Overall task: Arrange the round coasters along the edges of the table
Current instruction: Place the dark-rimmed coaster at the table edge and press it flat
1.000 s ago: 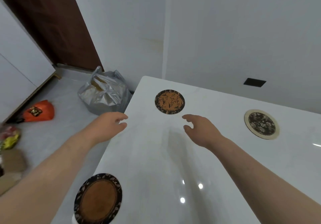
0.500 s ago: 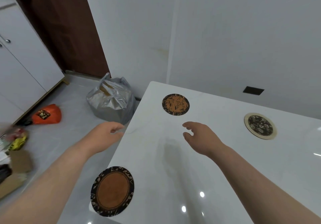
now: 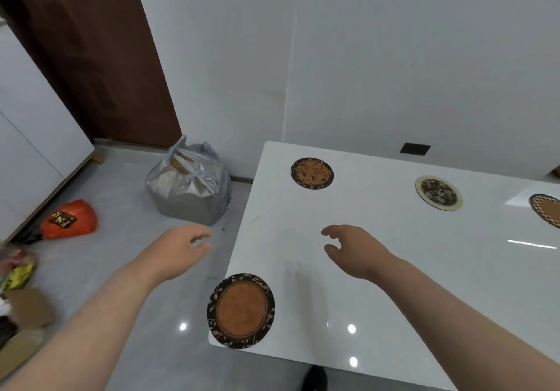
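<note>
Several round coasters lie on the glossy white table (image 3: 394,269). A black-rimmed brown coaster (image 3: 241,310) sits at the near left corner, overhanging the edge slightly. A dark orange-patterned coaster (image 3: 312,173) lies near the far left corner. A cream-rimmed floral coaster (image 3: 438,193) lies along the far edge, and a checker-rimmed coaster (image 3: 548,210) is cut off at the right. My right hand (image 3: 354,249) hovers over the table's left part, fingers apart, holding nothing. My left hand (image 3: 181,246) hangs beside the table's left edge over the floor, empty with loosely curled fingers.
A grey plastic bag (image 3: 189,190) stands on the floor by the table's far left corner. An orange bag (image 3: 69,219) and cardboard clutter (image 3: 21,308) lie further left. White cabinets, a dark brown door and a wall socket (image 3: 415,148) are behind.
The view has pulled back and shifted right, bringing the checker-rimmed coaster into sight. My left hand has moved off the table edge to the left. The right hand has drawn back from the orange-patterned coaster.
</note>
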A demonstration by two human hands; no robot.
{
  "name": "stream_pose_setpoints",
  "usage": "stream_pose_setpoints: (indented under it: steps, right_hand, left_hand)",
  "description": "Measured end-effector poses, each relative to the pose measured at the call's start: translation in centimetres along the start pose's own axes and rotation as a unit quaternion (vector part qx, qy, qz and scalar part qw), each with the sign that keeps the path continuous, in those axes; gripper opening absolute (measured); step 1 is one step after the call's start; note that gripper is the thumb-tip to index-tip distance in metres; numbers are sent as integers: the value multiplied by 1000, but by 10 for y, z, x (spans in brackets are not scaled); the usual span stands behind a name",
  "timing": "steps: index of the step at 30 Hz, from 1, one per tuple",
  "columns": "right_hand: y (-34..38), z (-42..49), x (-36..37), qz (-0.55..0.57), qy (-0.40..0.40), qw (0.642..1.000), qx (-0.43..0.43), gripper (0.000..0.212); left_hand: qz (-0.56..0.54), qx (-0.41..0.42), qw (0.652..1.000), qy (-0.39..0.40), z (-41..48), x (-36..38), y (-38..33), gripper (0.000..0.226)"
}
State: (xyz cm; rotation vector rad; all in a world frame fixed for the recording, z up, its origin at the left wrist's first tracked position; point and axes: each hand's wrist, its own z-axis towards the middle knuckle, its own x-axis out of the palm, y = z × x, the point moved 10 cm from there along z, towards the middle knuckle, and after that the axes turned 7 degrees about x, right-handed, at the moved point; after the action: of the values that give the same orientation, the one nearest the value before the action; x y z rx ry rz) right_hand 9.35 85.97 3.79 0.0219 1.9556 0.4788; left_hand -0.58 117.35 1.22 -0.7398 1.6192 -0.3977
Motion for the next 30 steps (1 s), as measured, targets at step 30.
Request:
stream_pose_setpoints:
  steps: [30]
  right_hand:
    - [23, -11, 212, 37, 110, 991, 65, 40]
  left_hand:
    - [-60, -101, 983, 141, -47, 146, 127, 43]
